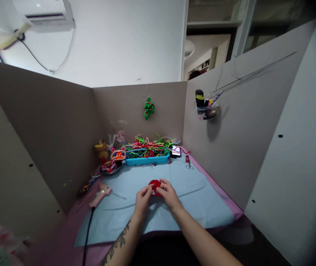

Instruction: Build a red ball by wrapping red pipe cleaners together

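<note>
Both my hands meet over the light blue mat (202,207) in the middle of the desk. A small red fuzzy piece (155,186), seemingly made of pipe cleaner, sits between them. My left hand (143,197) pinches its left side with curled fingers. My right hand (168,193) grips its right side, fingers closed on it. Most of the red piece is hidden behind my fingertips.
A blue tray (147,160) heaped with coloured pipe cleaners stands at the back. A pink glue gun (100,194) with a black cord lies left. Small figures and a dish (110,168) are at back left, scissors (188,162) at right. Cardboard walls enclose the desk; a cup (206,111) hangs on the right wall.
</note>
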### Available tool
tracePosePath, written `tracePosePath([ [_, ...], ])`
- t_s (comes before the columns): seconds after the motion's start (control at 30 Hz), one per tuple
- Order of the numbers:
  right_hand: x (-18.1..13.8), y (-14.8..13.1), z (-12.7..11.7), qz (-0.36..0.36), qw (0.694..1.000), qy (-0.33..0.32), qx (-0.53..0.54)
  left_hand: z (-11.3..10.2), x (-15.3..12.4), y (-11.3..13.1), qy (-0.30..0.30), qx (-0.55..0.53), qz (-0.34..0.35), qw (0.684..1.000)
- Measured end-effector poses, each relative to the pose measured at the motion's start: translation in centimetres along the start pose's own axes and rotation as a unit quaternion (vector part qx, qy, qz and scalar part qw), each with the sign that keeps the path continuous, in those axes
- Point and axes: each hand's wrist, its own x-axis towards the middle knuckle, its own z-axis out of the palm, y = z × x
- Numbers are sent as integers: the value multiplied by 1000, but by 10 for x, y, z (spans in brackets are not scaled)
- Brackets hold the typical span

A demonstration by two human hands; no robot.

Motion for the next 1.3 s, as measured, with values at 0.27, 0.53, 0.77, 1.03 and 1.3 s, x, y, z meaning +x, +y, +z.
tracePosePath([
  [0.27,-3,2,-9,-28,999,-27,16,0,1,2,22,-10,7,1000],
  [0.53,-25,-28,-5,-215,962,-76,-152,1,3,-2,46,-18,10,999],
  [0.77,-24,-41,-10,-295,898,-95,-313,-1,5,-6,75,-6,17,997],
  [1.03,6,-36,-25,-206,919,-1,-336,6,1,-3,71,-24,-11,997],
  [1.3,-8,-15,-19,-242,934,108,-239,-1,9,-12,58,-138,-31,988],
])
